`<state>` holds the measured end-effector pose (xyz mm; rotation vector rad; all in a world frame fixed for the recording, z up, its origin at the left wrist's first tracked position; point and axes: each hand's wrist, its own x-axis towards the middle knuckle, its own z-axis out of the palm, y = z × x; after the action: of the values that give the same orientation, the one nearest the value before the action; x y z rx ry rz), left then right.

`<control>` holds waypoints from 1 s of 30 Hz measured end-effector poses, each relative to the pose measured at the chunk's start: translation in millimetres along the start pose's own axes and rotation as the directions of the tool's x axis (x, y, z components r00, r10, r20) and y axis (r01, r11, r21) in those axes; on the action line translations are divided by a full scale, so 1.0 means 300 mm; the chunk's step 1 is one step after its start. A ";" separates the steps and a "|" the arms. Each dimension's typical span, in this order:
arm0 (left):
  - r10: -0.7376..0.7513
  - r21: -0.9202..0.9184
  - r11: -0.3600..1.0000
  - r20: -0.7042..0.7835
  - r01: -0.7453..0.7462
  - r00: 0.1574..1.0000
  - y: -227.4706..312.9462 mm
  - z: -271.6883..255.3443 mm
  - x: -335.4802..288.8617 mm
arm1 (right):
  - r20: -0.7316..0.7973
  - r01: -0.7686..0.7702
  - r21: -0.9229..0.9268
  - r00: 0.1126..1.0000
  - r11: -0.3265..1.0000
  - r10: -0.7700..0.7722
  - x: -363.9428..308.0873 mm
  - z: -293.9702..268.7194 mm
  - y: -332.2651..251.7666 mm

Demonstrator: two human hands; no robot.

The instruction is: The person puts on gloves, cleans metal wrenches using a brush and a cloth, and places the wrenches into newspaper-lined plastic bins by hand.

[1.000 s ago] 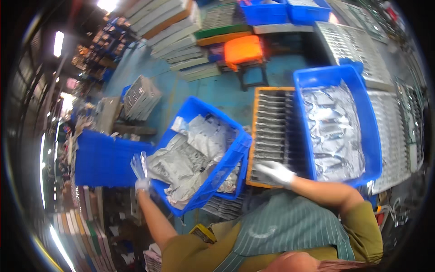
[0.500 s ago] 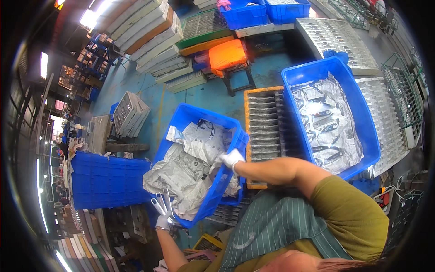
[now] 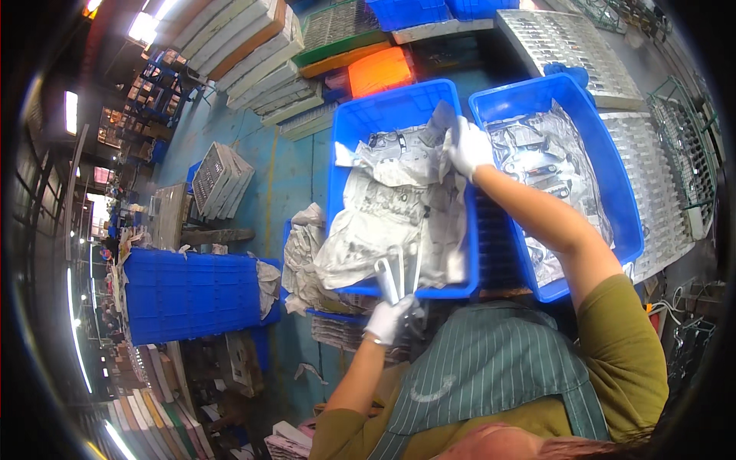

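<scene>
In front of me a blue plastic bin (image 3: pixel 473 261) holds crumpled newspaper (image 3: pixel 383 195), with a few dark metal pieces (image 3: pixel 400 141) showing at its far end. My left hand (image 3: pixel 389 320), in a white glove, is closed round several long silver wrenches (image 3: pixel 391 277); their handles point up over the bin's near rim. At the bin's far right inner side, my gloved right hand (image 3: pixel 469 146) grips the raised edge of the newspaper. To the right, a second blue bin (image 3: pixel 625 230) contains silver wrenches (image 3: pixel 537 165) laid on newspaper.
Another bin with crumpled paper (image 3: pixel 304 249) is left of the near bin. Further left is a blue crate stack (image 3: pixel 192 295). An orange-topped stool (image 3: pixel 381 70) stands behind. Racks of metal parts (image 3: pixel 567 50) are at the far right, stacked trays (image 3: pixel 222 186) at the far left.
The paper-lined bin has moved right and away from me, beside the second bin, uncovering another paper-filled bin. My right hand went from its rim to the newspaper; my left hand moved right with the wrenches.
</scene>
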<state>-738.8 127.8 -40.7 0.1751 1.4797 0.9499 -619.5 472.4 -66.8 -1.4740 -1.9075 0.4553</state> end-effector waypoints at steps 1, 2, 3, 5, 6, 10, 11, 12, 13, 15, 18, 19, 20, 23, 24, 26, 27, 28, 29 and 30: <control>0.054 0.014 0.998 0.081 -0.055 0.995 -0.021 0.005 0.026 | -0.173 0.344 0.092 0.930 0.934 -0.325 -0.076 -0.091 -0.077; 0.033 -0.017 0.999 0.110 -0.031 0.993 -0.001 0.038 0.030 | 0.093 0.356 0.124 0.925 0.926 -0.368 -0.160 -0.131 -0.090; 0.034 -0.014 0.999 0.114 -0.032 0.993 0.024 0.053 0.022 | 0.275 0.455 0.204 0.823 0.867 -0.497 -0.247 -0.165 -0.100; 0.024 0.155 0.987 0.120 -0.042 0.992 0.062 0.041 -0.014 | 0.890 0.513 0.264 0.198 0.817 -0.412 -0.365 -0.308 -0.171; 0.037 0.181 0.982 0.118 -0.058 0.992 0.093 0.030 -0.036 | 0.851 0.564 0.291 0.216 0.773 -0.478 -0.458 -0.330 -0.134; 0.158 0.162 0.973 0.065 -0.166 0.985 0.224 0.001 -0.097 | 0.624 0.559 0.221 0.548 0.799 -0.557 -0.667 -0.269 0.071; 0.164 0.156 0.973 0.037 -0.168 0.986 0.250 -0.013 -0.107 | 0.767 0.561 0.210 0.413 0.800 -0.491 -0.644 -0.287 0.074; 0.327 0.257 0.913 0.006 -0.318 0.945 0.243 -0.046 -0.083 | 0.845 0.552 0.168 0.346 0.817 -0.407 -0.628 -0.310 0.063; 0.290 0.140 0.949 -0.035 -0.283 0.956 0.271 -0.033 -0.096 | 0.909 0.545 0.118 0.277 0.830 -0.311 -0.602 -0.361 0.023; 0.345 0.156 0.929 -0.031 -0.336 0.938 0.273 -0.077 -0.086 | 0.923 0.555 0.125 0.238 0.822 -0.301 -0.617 -0.411 0.045; 0.325 0.066 0.945 -0.063 -0.321 0.944 0.260 -0.094 -0.104 | 0.922 0.473 0.233 0.171 0.850 -0.349 -0.570 -0.482 0.045; 0.317 0.061 0.948 -0.070 -0.313 0.946 0.246 -0.103 -0.105 | 0.899 0.365 0.327 0.166 0.872 -0.406 -0.538 -0.490 0.042; 0.307 0.063 0.951 -0.090 -0.302 0.947 0.228 -0.114 -0.100 | 0.916 0.132 0.347 0.162 0.928 -0.366 -0.498 -0.444 0.012; 0.302 0.038 0.953 -0.109 -0.299 0.947 0.201 -0.119 -0.086 | 0.876 0.145 0.303 0.347 0.942 -0.335 -0.488 -0.259 -0.010; 0.311 0.022 0.950 -0.109 -0.311 0.944 0.199 -0.114 -0.077 | 0.879 0.140 0.296 0.348 0.945 -0.327 -0.502 -0.184 -0.018; 0.312 -0.013 0.948 -0.156 -0.317 0.937 0.184 -0.111 -0.084 | 0.956 0.340 0.125 0.211 0.932 -0.205 -0.538 -0.041 -0.066; 0.316 -0.044 0.943 -0.193 -0.330 0.929 0.179 -0.114 -0.085 | 0.956 0.340 0.127 0.208 0.932 -0.206 -0.560 0.012 -0.070; 0.334 -0.017 0.939 -0.188 -0.343 0.924 0.162 -0.143 -0.088 | 0.970 0.388 0.092 0.172 0.917 -0.170 -0.588 0.060 -0.081; 0.335 -0.020 0.938 -0.201 -0.345 0.921 0.157 -0.157 -0.100 | 0.982 0.436 0.057 0.140 0.898 -0.130 -0.615 0.098 -0.090; 0.309 -0.078 0.940 -0.209 -0.331 0.928 0.158 -0.164 -0.113 | 0.979 0.492 0.008 0.171 0.871 -0.106 -0.642 0.125 -0.092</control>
<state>-796.6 115.3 7.6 0.2538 1.5999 1.3444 -639.4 286.7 -132.9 -0.8421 -3.3701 1.1075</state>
